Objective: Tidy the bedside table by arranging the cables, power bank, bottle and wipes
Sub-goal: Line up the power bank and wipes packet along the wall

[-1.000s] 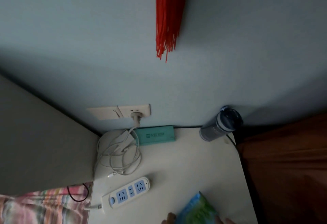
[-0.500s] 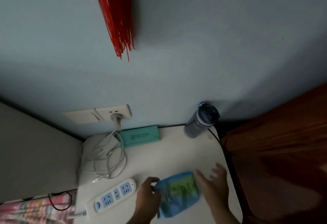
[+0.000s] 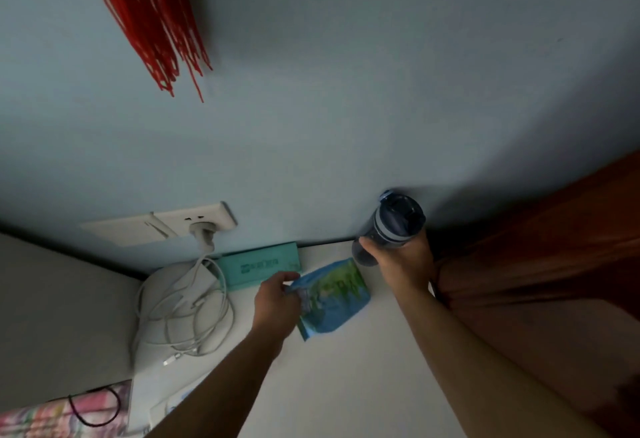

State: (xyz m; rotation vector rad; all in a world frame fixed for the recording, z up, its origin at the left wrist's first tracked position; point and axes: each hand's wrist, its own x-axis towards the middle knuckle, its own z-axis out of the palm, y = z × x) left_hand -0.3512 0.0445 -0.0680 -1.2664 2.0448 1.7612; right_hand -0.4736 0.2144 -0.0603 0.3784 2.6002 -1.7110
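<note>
A blue-green pack of wipes [image 3: 334, 294] lies on the white bedside table [image 3: 346, 378], and my left hand [image 3: 277, 302] grips its left edge. My right hand [image 3: 403, 262] is wrapped around the dark grey bottle [image 3: 393, 223] at the table's back right corner by the wall. A teal power bank [image 3: 261, 266] lies along the wall behind the wipes. A loose coil of white cables [image 3: 183, 306] sits at the back left, leading up to a plug in the wall socket [image 3: 204, 226].
A white power strip [image 3: 173, 406] lies at the front left, mostly hidden by my left forearm. A striped blanket with a black hair tie [image 3: 93, 410] is at the lower left. Brown fabric [image 3: 540, 281] borders the table's right side. A red tassel [image 3: 156, 18] hangs on the wall.
The wipes pack has moved back toward the wall, next to the power bank, with my left hand on it. My right hand left the pack and took hold of the bottle.
</note>
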